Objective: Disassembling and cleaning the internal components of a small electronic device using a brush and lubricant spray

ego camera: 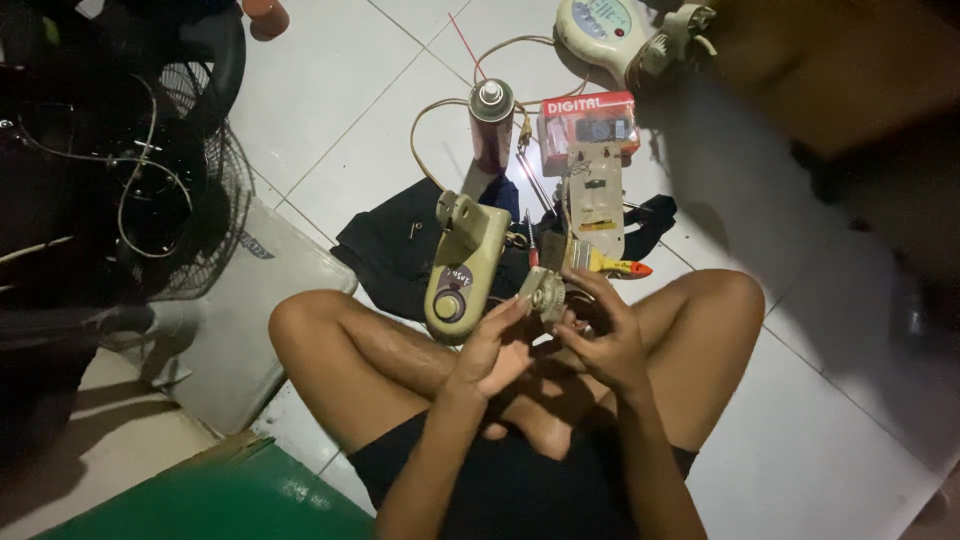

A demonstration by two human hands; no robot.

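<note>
I sit cross-legged on a tiled floor. My left hand (493, 350) and my right hand (600, 335) meet above my legs, both gripping a small beige gear-like part (547, 292). Just beyond my left hand lies a beige fan housing piece (463, 268) with a round dark knob. A beige panel part (595, 195) lies ahead of my right hand, with a yellow-and-orange handled tool (618, 266) beside it. All of this rests on a dark cloth (395, 250).
A spray can (491, 125) and a red-and-white box (588, 120) stand further out, with a beige cord (430, 110) looping around. A round white base (605, 30) sits at the top. A black fan grille (190, 190) is at left, a green surface (220, 500) near my left side.
</note>
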